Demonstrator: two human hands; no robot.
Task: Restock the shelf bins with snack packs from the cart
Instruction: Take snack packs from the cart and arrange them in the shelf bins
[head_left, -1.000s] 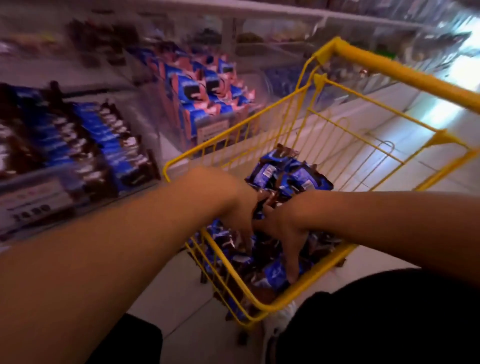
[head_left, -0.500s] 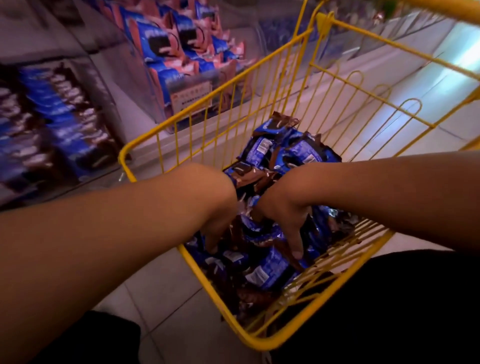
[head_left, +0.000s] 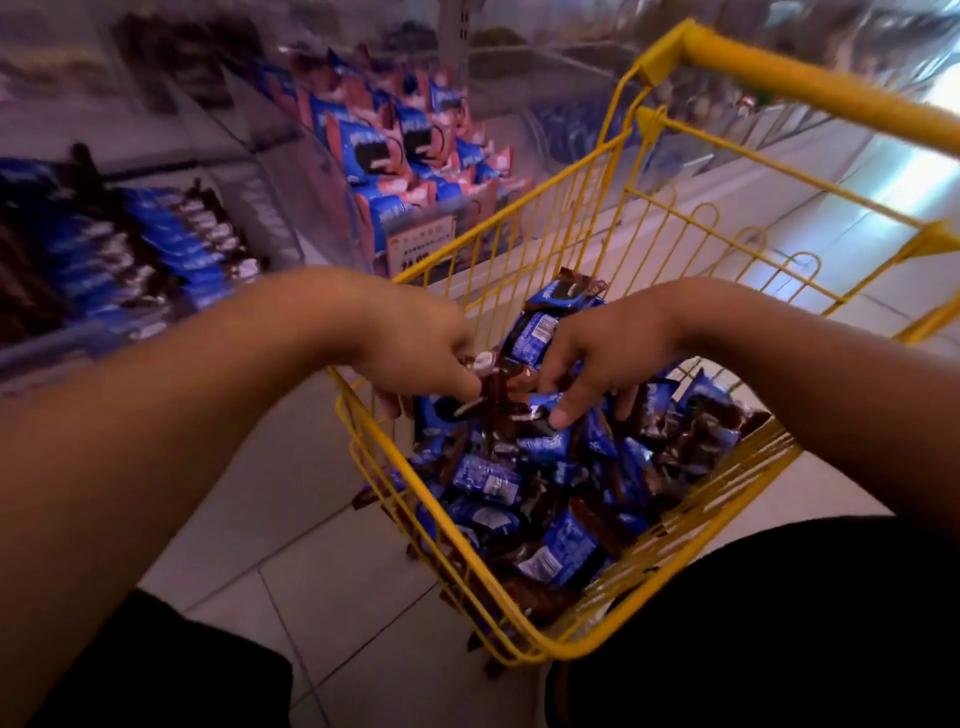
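A yellow wire cart (head_left: 582, 644) holds a heap of blue-and-brown snack packs (head_left: 524, 499). Both hands are over the heap, close together. My left hand (head_left: 415, 343) pinches brown-ended packs (head_left: 488, 384) at the left side of the cart. My right hand (head_left: 602, 358) curls around several blue packs (head_left: 537, 332) that stick up above its fingers. At the left, a clear shelf bin (head_left: 130, 244) is filled with the same blue-and-brown packs.
A second clear bin (head_left: 410, 156) behind the cart holds blue-and-pink packs, with a price label (head_left: 421, 244) on its front. The cart's yellow handle (head_left: 810, 88) runs across the upper right. Pale floor tiles (head_left: 311, 561) lie below, and a white aisle floor stretches right.
Both hands have risen out of the heap with packs gripped in them. The view has tilted back up, so the cart handle and shelf bins show again.
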